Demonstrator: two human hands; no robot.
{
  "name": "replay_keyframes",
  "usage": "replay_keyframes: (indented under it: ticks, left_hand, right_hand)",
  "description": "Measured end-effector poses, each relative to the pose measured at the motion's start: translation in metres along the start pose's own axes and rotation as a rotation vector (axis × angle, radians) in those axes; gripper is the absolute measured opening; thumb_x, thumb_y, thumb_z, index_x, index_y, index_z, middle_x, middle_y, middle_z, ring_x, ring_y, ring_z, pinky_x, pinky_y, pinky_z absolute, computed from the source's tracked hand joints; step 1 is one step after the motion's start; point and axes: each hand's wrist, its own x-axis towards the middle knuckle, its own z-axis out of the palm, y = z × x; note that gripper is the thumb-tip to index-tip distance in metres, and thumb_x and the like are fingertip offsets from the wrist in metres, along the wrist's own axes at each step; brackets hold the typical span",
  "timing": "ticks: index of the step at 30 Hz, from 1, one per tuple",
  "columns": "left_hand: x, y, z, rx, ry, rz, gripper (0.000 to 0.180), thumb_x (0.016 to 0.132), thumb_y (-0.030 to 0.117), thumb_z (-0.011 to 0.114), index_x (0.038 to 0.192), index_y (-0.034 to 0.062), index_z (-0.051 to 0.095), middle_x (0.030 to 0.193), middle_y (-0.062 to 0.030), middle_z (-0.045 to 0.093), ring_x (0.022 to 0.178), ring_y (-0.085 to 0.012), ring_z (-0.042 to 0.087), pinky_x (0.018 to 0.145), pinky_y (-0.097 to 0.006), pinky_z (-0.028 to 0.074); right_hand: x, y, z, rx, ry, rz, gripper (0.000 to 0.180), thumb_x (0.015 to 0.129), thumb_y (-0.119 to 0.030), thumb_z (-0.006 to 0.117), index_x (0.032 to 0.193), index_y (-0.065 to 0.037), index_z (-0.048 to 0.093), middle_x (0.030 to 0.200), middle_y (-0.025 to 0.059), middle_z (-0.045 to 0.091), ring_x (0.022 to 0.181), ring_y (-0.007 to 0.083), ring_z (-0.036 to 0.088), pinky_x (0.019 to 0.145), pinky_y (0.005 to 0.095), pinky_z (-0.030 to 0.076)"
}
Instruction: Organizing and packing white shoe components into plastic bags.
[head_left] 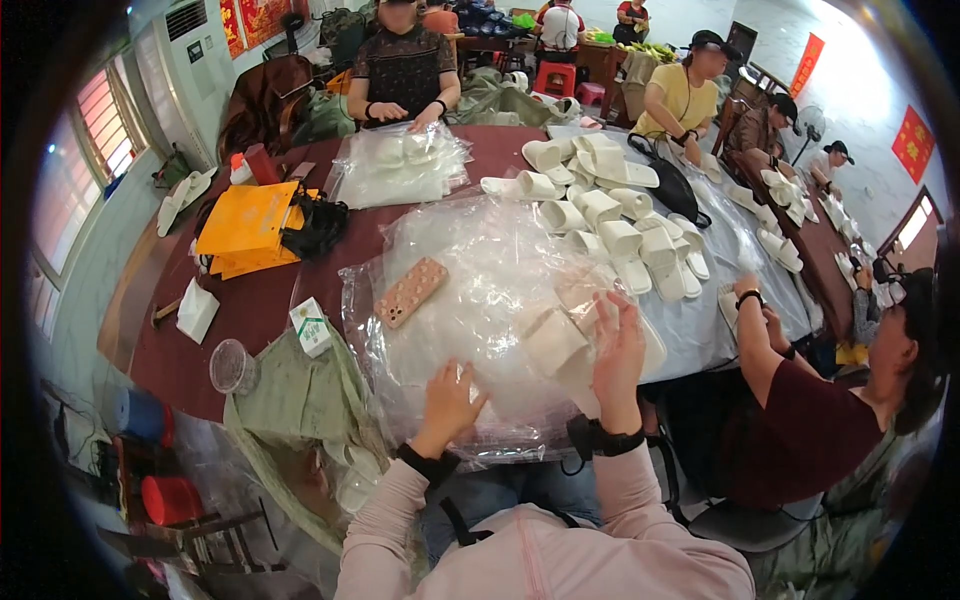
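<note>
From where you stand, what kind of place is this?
Probably a small packing workshop. White slippers lie heaped on a long table, clear plastic bags are piled up under the left hand and right hand, and several people sit working.

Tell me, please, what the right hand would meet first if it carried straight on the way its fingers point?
Probably the white slippers heaped beyond the clear bags; the right hand points up-table toward them, though depth is unclear.
</note>
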Motion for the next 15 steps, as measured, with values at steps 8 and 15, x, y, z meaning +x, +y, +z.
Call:
replay_keyframes:
  ticks: [8,15]
  left_hand:
    - [0.094,-0.087,-0.026,0.212,0.164,-0.051,0.053,0.086,0.036,0.055,0.137,0.0230,0.046,0.143,-0.0215,0.034,0.133,-0.0414,0.028,0.108,-0.057,0.016]
    - [0.119,-0.078,-0.023,0.288,-0.185,-0.166,0.055,0.090,0.046,0.047,0.142,0.0301,0.036,0.149,-0.0310,0.014,0.139,-0.0483,0.007,0.107,-0.063,-0.004]
  right_hand:
    - [-0.020,0.002,-0.035,0.229,0.077,0.132,0.049,0.100,-0.042,0.034,0.130,-0.004,0.042,0.143,0.0049,0.035,0.133,0.0269,0.033,0.109,0.0428,0.023]
    - [-0.011,0.029,-0.060,0.595,0.188,0.182,0.039,0.100,-0.040,0.035,0.131,-0.017,0.044,0.142,-0.0085,0.036,0.137,0.0298,0.025,0.108,0.0555,0.019]
